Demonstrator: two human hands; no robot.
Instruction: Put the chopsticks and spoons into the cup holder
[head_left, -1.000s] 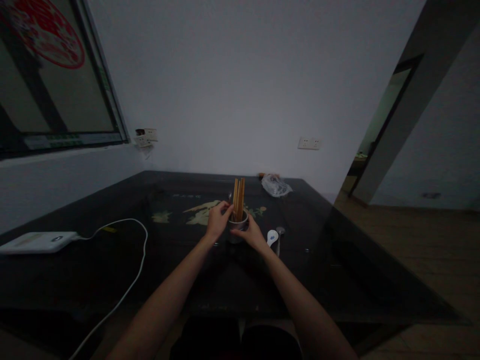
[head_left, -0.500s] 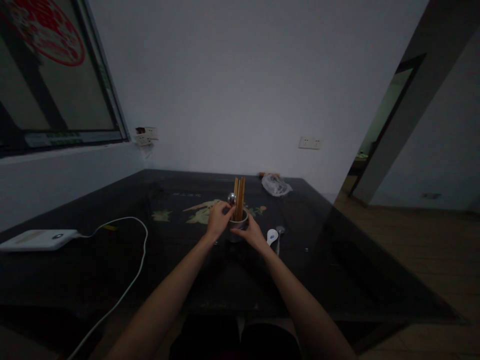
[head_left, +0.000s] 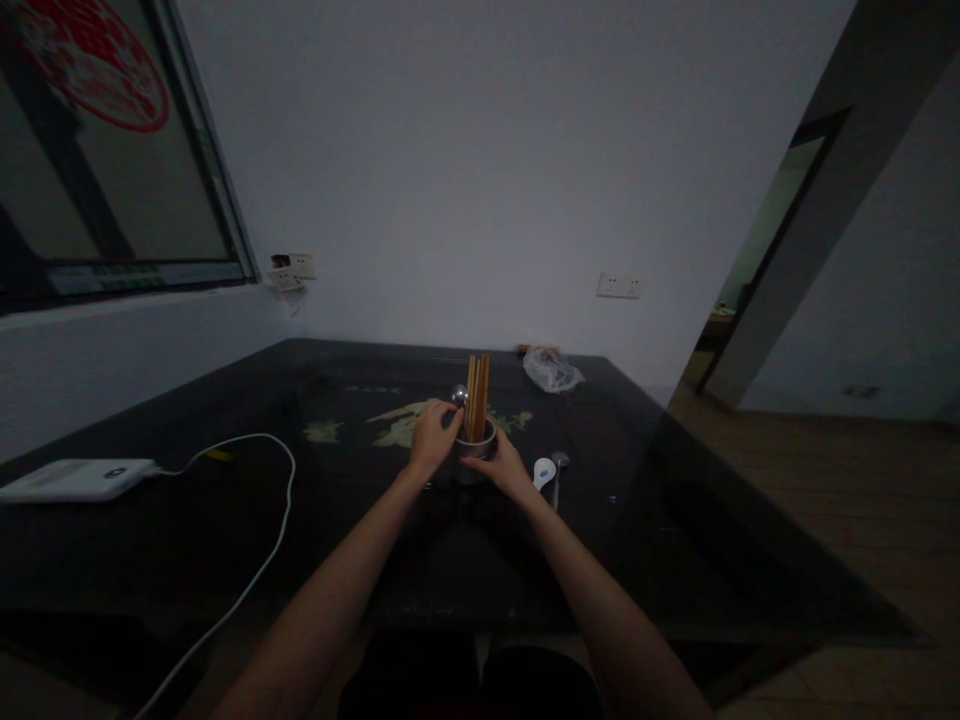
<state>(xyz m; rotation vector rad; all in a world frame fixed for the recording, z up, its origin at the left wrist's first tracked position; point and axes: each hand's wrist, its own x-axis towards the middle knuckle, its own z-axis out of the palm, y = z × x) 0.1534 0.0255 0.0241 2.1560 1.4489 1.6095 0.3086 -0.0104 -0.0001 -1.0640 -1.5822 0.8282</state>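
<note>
A round cup [head_left: 472,470] stands on the dark table, with several wooden chopsticks [head_left: 478,395] upright in it. My right hand [head_left: 508,465] is wrapped round the cup's right side, thumb across its front. At the cup's left rim, my left hand [head_left: 436,437] pinches a metal spoon [head_left: 459,395] whose shiny bowl points up beside the chopsticks; its lower handle is hidden. Just right of my right wrist lie a white soup spoon [head_left: 544,471] and a second metal spoon [head_left: 559,461], partly covered by my forearm.
A clear plastic bag [head_left: 551,370] lies at the table's back edge by the wall. To the left, a white power bank [head_left: 79,480] trails a white cable [head_left: 289,480] over the front edge. The black table [head_left: 645,550] carries a printed floral pattern.
My left hand has shifted slightly left, and the metal spoon's bowl has moved left with it, away from the chopsticks. My right hand keeps its hold on the cup.
</note>
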